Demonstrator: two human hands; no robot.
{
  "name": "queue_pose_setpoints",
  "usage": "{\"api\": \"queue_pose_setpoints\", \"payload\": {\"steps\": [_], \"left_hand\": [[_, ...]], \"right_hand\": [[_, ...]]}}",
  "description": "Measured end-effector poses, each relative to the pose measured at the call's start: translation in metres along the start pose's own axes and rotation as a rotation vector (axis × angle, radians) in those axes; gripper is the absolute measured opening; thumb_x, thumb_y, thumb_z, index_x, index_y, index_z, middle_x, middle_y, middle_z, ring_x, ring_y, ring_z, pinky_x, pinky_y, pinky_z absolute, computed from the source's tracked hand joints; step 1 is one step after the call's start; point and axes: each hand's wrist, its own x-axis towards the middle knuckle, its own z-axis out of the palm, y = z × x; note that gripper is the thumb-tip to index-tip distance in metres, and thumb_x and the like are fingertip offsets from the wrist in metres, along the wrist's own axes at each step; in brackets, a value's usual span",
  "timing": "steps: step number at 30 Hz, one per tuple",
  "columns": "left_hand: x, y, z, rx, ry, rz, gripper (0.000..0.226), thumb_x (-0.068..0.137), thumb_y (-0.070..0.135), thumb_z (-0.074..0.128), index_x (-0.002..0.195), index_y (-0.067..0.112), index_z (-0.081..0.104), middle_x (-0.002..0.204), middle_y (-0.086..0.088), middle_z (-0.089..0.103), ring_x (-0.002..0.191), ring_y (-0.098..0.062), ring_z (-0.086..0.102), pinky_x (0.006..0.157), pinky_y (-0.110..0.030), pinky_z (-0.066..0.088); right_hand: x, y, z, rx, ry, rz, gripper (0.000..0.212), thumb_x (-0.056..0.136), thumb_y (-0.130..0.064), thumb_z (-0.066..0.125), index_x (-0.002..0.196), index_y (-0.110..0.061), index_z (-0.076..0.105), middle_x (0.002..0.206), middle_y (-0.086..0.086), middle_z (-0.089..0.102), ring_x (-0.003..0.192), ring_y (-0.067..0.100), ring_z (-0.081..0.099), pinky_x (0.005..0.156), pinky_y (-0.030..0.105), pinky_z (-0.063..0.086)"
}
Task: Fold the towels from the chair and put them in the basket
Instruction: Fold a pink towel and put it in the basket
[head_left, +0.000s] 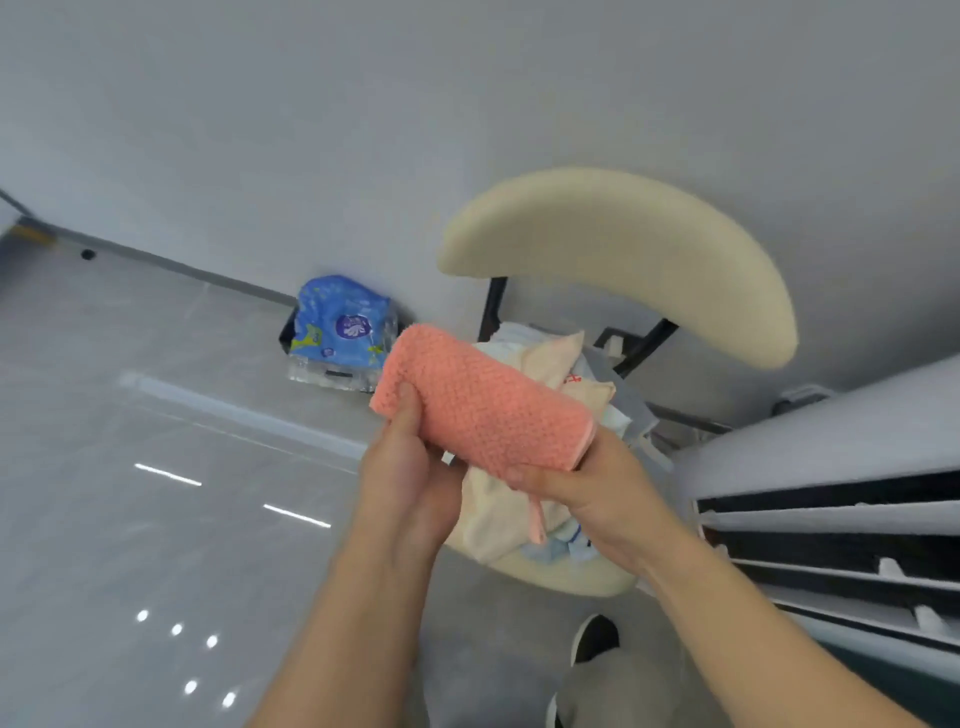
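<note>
Currently both hands are on one pink towel (483, 410), folded into a thick oblong bundle and held in the air, tilted, far-left end higher. The left hand (405, 478) grips the left end: thumb on top, fingers underneath and hidden. The right hand (597, 493) holds the lower right end from below, thumb along the near edge; its fingers are hidden behind the cloth. A narrow pink strip hangs loose from the bundle's near edge, between the two hands.

The towel is directly above the seat of the chair (623, 244), not touching it. The chair has a cream curved backrest, cream seat and black frame. On the seat is a pile of towels (498, 509), unfolded and crumpled: cream, white, some light blue.

On the floor (156, 415) against the wall (311, 130), left of the chair, is a blue plastic pack (340, 322); it sits on something dark, can't tell what. A white slatted unit (831, 467) is just right of the chair. A shoe (595, 636) shows at the bottom, near the seat's front edge.
</note>
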Motion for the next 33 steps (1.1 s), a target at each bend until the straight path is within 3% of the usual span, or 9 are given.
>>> {"api": "queue_pose_setpoints", "payload": {"steps": [3,5,8,11,14,17,20,26,33], "left_hand": [[-0.057,0.074,0.014,-0.047,0.107,0.105,0.042,0.102,0.051,0.049,0.137,0.028,0.058,0.125,-0.005,0.072,0.111,-0.024,0.071,0.096,-0.053,0.055],[-0.09,0.123,0.01,-0.035,0.198,0.186,0.033,0.103,0.054,0.046,0.126,0.034,0.059,0.124,-0.002,0.071,0.11,-0.024,0.07,0.096,-0.055,0.055],[-0.129,0.2,-0.008,0.054,0.252,0.31,0.031,0.105,0.056,0.038,0.105,0.035,0.061,0.115,0.0,0.07,0.109,-0.025,0.069,0.098,-0.057,0.053],[-0.146,0.271,-0.041,0.053,0.307,0.376,0.035,0.104,0.058,0.037,0.108,0.031,0.059,0.116,-0.002,0.069,0.108,-0.028,0.068,0.098,-0.058,0.053],[-0.16,0.332,-0.074,0.109,0.335,0.473,0.041,0.101,0.063,0.037,0.101,0.03,0.061,0.117,-0.003,0.069,0.108,-0.029,0.068,0.098,-0.056,0.054],[-0.172,0.38,-0.1,0.177,0.347,0.559,0.042,0.102,0.064,0.033,0.109,0.032,0.059,0.117,0.0,0.066,0.109,-0.026,0.065,0.098,-0.053,0.055],[-0.167,0.426,-0.124,0.183,0.387,0.591,0.041,0.101,0.066,0.032,0.11,0.034,0.056,0.115,0.0,0.065,0.108,-0.025,0.065,0.094,-0.05,0.056],[-0.137,0.515,-0.162,0.307,0.414,0.686,0.05,0.103,0.063,0.029,0.126,0.027,0.055,0.108,0.008,0.063,0.097,-0.009,0.062,0.072,-0.028,0.051],[-0.061,0.672,-0.219,0.456,0.51,0.706,0.054,0.098,0.072,0.029,0.12,0.032,0.058,0.113,0.006,0.065,0.105,-0.014,0.063,0.092,-0.041,0.054]], "right_hand": [[-0.038,-0.058,0.072,0.016,-0.042,-0.011,0.057,0.073,0.008,0.083,0.123,-0.013,0.065,0.111,0.004,0.077,0.098,0.028,0.071,0.083,0.033,0.059],[-0.052,-0.085,0.119,-0.022,-0.076,-0.02,0.058,0.07,0.003,0.088,0.122,-0.013,0.067,0.106,0.009,0.077,0.098,0.03,0.071,0.08,0.035,0.057],[-0.069,-0.116,0.194,-0.058,-0.138,-0.062,0.063,0.068,-0.011,0.093,0.125,-0.017,0.067,0.106,0.009,0.076,0.106,0.033,0.071,0.092,0.042,0.056],[-0.074,-0.14,0.265,-0.079,-0.199,-0.119,0.057,0.07,-0.002,0.091,0.121,-0.017,0.068,0.116,0.006,0.075,0.112,0.021,0.07,0.099,0.043,0.055],[-0.075,-0.147,0.332,-0.121,-0.26,-0.162,0.051,0.073,0.002,0.088,0.117,-0.015,0.068,0.112,0.008,0.076,0.103,0.019,0.071,0.092,0.037,0.057],[-0.07,-0.143,0.391,-0.115,-0.311,-0.138,0.051,0.076,-0.004,0.087,0.12,-0.011,0.062,0.104,0.016,0.075,0.097,0.034,0.072,0.082,0.047,0.059],[-0.058,-0.139,0.439,-0.124,-0.359,-0.074,0.041,0.082,-0.007,0.082,0.116,-0.01,0.06,0.096,0.016,0.076,0.084,0.032,0.074,0.069,0.039,0.057],[-0.007,-0.142,0.533,-0.129,-0.414,-0.032,0.041,0.083,-0.019,0.084,0.118,-0.015,0.063,0.098,0.005,0.077,0.077,0.024,0.074,0.064,0.032,0.052],[0.102,-0.169,0.679,-0.219,-0.53,-0.014,0.039,0.082,-0.029,0.085,0.116,-0.022,0.066,0.1,0.0,0.077,0.08,0.021,0.074,0.067,0.033,0.055]]}}
